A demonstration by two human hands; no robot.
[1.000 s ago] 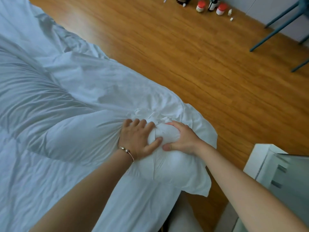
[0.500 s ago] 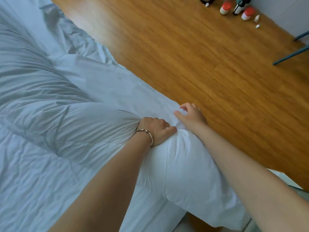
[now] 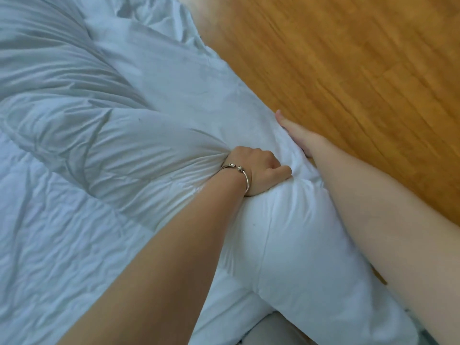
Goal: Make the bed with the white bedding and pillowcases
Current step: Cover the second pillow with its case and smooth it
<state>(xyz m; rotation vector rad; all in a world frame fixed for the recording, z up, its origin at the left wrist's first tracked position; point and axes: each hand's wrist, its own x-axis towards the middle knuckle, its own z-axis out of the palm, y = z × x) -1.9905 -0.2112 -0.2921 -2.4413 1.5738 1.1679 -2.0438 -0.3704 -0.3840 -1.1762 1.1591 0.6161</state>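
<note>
Moved: our right hand (image 3: 296,135) slides further along the pillow (image 3: 311,245) edge.
Left hand (image 3: 258,168): fist bunches the pillowcase (image 3: 149,155).
Right grip: fingers hidden, perhaps tucked under; we cannot tell.

A wooden plank floor (image 3: 348,70) of warm orange-brown fills the view from twelve to three o'clock. A pale grey surface (image 3: 276,329), too cropped to identify, sits at six o'clock.

Pillow (image 3: 306,245): showing plain bright white at near right, with no pattern.
Duvet (image 3: 82,135): lying white across the left, its folds shading to pale blue-grey.
Sheet (image 3: 54,257): appearing plain white and creased at near left.
Floor (image 3: 348,70): glowing warm honey-orange at far right, streaked with darker wood grain.
Bracelet (image 3: 245,178): glinting silver on the left wrist.
</note>
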